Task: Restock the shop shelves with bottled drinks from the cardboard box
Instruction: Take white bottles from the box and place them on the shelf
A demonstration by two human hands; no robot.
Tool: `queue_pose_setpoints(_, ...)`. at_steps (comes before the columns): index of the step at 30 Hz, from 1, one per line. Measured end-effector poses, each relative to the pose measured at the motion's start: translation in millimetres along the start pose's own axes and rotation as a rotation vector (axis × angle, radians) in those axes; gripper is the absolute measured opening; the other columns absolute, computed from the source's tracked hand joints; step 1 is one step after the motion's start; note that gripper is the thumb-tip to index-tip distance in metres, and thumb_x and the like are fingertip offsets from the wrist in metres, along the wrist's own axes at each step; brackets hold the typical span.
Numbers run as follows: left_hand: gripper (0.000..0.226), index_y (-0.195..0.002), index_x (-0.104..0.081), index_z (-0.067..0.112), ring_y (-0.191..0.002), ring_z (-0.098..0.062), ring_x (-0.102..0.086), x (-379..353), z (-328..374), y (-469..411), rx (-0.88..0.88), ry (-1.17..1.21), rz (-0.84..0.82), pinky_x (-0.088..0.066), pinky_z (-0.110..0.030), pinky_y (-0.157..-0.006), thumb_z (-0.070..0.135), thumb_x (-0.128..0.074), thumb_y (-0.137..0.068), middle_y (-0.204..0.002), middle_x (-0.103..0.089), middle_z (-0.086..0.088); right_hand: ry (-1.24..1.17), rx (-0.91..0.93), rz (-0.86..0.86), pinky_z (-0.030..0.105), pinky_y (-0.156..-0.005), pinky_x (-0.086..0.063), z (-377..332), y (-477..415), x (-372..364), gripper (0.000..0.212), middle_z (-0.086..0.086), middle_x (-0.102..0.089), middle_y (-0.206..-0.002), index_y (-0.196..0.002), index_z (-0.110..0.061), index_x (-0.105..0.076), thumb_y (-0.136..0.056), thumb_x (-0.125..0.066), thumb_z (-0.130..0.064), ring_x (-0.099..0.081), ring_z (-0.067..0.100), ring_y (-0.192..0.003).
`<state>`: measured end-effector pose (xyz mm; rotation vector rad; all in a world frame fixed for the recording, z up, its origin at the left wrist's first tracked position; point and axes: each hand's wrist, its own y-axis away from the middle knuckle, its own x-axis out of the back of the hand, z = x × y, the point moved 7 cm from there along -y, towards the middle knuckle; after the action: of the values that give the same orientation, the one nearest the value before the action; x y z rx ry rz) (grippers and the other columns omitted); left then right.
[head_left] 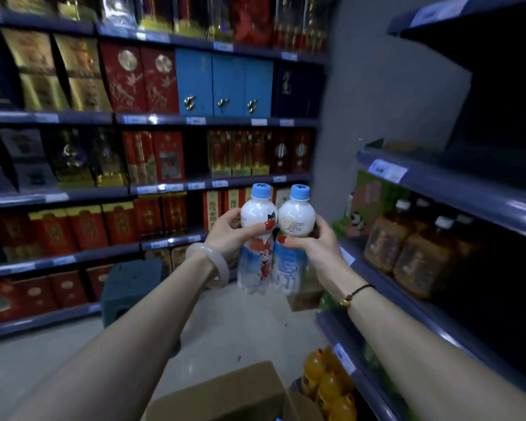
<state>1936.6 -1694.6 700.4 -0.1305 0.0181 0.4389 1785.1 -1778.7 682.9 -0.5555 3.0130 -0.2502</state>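
Two white drink bottles with blue caps are held upright side by side in the aisle at chest height. My left hand [230, 232] grips the left bottle [257, 238] round its waist. My right hand [315, 241] grips the right bottle [293, 238] the same way. The two bottles touch each other. An open cardboard box [240, 396] sits on the floor below my arms; its inside is mostly out of view. The right-hand shelf unit [456, 192] stands close to my right arm.
Brown tea bottles [407, 247] stand on the right middle shelf, orange drink bottles [328, 387] on the lowest one. The left wall of shelves [134, 189] holds boxed liquor. A dark stool [131, 290] and a small carton [304, 296] stand on the grey floor ahead.
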Motion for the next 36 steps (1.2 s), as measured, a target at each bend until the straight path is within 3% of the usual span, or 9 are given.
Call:
queue_pose_setpoints(4, 0.036, -0.111, -0.062, 0.009, -0.084, -0.018, -0.069, -15, 43, -15, -0.036, -0.019, -0.072, -0.055, -0.020, -0.059, 0.013, -0.073, -0.077, -0.099, -0.071, -0.008, -0.003, 0.021, 0.027, 0.036, -0.083, -0.056, -44, -5, 11, 0.058, 0.009, -0.069, -0.107, -0.117, -0.012, -0.058, -0.065, -0.077, 0.005, -0.067, 0.023, -0.097)
queue_pose_setpoints(9, 0.041, -0.115, -0.061, 0.009, -0.093, -0.024, -0.069, -53, 86, -41, -0.032, -0.006, -0.180, -0.056, -0.031, -0.068, 0.016, -0.075, -0.077, -0.108, -0.071, -0.012, 0.022, 0.077, 0.078, 0.024, -0.070, -0.053, -100, -14, 43, 0.050, 0.003, -0.069, -0.098, -0.110, -0.013, -0.058, -0.067, -0.076, 0.005, -0.066, 0.015, -0.087)
queue_pose_setpoints(12, 0.038, -0.113, -0.061, 0.009, -0.081, -0.017, -0.070, -89, 112, -57, -0.058, 0.028, -0.255, -0.053, -0.021, -0.053, 0.013, -0.073, -0.078, -0.101, -0.071, -0.008, 0.044, 0.109, 0.151, 0.030, -0.076, -0.054, -128, -24, 74, 0.050, 0.005, -0.069, -0.103, -0.107, -0.016, -0.058, -0.066, -0.077, 0.004, -0.066, 0.018, -0.092)
queue_pose_setpoints(14, 0.038, -0.114, -0.060, 0.005, -0.077, -0.015, -0.068, -116, 127, -69, -0.083, 0.039, -0.305, -0.052, -0.020, -0.051, 0.008, -0.072, -0.078, -0.098, -0.070, -0.008, 0.064, 0.142, 0.220, 0.031, -0.077, -0.053, -146, -31, 99, 0.051, 0.004, -0.069, -0.101, -0.103, -0.020, -0.058, -0.064, -0.078, 0.005, -0.066, 0.018, -0.091)
queue_pose_setpoints(20, 0.039, -0.113, -0.057, 0.008, -0.080, -0.017, -0.068, -202, 164, -105, -0.163, 0.102, -0.470, -0.057, -0.028, -0.062, 0.003, -0.071, -0.077, -0.095, -0.069, -0.004, 0.115, 0.262, 0.367, 0.023, -0.071, -0.051, -197, -50, 172, 0.058, 0.000, -0.067, -0.102, -0.109, -0.017, -0.055, -0.064, -0.074, 0.012, -0.063, 0.009, -0.088)
queue_pose_setpoints(26, 0.048, -0.112, -0.056, 0.008, -0.098, -0.030, -0.065, -271, 190, -141, -0.239, 0.184, -0.581, -0.053, -0.045, -0.087, 0.002, -0.077, -0.068, -0.105, -0.067, -0.013, 0.175, 0.344, 0.437, 0.024, -0.072, -0.051, -231, -75, 229, 0.055, -0.001, -0.066, -0.101, -0.108, -0.015, -0.054, -0.065, -0.074, 0.013, -0.063, 0.010, -0.090)
queue_pose_setpoints(29, 0.051, -0.108, -0.058, 0.012, -0.101, -0.030, -0.065, -292, 188, -157, -0.247, 0.190, -0.610, -0.052, -0.046, -0.090, 0.010, -0.078, -0.061, -0.105, -0.068, -0.010, 0.197, 0.361, 0.462, 0.026, -0.075, -0.053, -235, -85, 247, 0.054, 0.001, -0.066, -0.102, -0.110, -0.011, -0.053, -0.066, -0.073, 0.014, -0.064, 0.013, -0.091)
queue_pose_setpoints(36, 0.045, -0.117, -0.056, 0.003, -0.104, -0.031, -0.065, -330, 174, -191, -0.220, 0.192, -0.630, -0.052, -0.043, -0.091, 0.002, -0.073, -0.076, -0.114, -0.067, -0.017, 0.161, 0.329, 0.549, 0.024, -0.073, -0.054, -221, -106, 273, 0.056, -0.003, -0.066, -0.098, -0.112, -0.013, -0.052, -0.067, -0.075, 0.012, -0.064, 0.008, -0.087)
